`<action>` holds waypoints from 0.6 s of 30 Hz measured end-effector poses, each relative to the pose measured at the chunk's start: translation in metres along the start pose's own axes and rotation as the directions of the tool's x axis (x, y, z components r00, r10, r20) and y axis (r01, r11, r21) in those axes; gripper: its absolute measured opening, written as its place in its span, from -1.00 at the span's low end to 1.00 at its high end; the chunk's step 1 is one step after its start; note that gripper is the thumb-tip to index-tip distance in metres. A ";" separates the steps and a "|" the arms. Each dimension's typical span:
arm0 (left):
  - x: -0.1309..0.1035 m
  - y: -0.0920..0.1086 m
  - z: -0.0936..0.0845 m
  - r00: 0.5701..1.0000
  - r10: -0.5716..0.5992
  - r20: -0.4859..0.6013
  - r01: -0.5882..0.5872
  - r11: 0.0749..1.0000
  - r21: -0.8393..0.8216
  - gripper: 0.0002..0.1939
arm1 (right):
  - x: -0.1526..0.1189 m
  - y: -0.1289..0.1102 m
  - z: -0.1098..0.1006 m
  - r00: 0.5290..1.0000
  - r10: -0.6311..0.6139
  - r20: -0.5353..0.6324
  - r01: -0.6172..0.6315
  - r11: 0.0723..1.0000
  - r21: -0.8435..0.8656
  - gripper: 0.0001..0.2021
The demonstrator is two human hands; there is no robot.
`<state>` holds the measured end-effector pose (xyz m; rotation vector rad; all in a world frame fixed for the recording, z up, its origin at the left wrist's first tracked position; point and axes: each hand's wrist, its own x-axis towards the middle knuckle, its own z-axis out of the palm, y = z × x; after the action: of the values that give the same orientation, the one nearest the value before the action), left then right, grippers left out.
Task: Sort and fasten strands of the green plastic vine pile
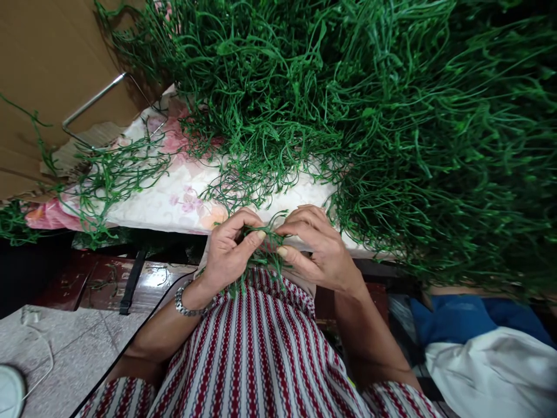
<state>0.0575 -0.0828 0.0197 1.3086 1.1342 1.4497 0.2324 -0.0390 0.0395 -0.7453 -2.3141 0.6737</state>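
Note:
Close in front of my body, my left hand [230, 249] pinches a small bunch of thin green plastic-looking sprigs [272, 237] between thumb and curled fingers. Opposite it, my right hand [319, 249] is bent round the other side of the same bunch, its index fingertip and thumb at the strands. Some stems hang below the hands over the striped garment. Just beyond lies a large heap of similar green sprigs [304, 81], spreading far to the right. A smaller loose cluster [115, 174] rests to the left on a flowered cloth [178, 203].
A bent metal wire frame [93, 103] stands at the left against brown cardboard [52, 52]. Under the table edge is a dark red box [107, 284] with a black strap. White cloth [491, 371] and blue cloth [461, 319] lie at lower right. A round white object [11, 392] with a cord sits lower left.

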 end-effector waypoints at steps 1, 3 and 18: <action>0.000 0.000 0.000 1.000 -0.005 0.001 0.005 1.000 0.008 -0.97 | 0.000 0.000 0.000 1.000 -0.004 -0.011 0.004 1.000 0.019 -0.77; -0.001 0.000 0.000 1.000 -0.002 0.000 0.002 1.000 0.020 -0.97 | 0.001 -0.002 0.000 0.999 -0.017 -0.032 0.018 0.999 0.044 -0.75; -0.001 0.006 -0.003 0.982 0.013 0.188 -0.060 0.967 0.248 -0.93 | 0.003 0.000 0.001 0.999 -0.035 -0.040 0.037 0.999 0.032 -0.88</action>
<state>0.0548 -0.0852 0.0250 1.6134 1.2033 1.2080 0.2300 -0.0369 0.0398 -0.6942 -2.2695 0.6737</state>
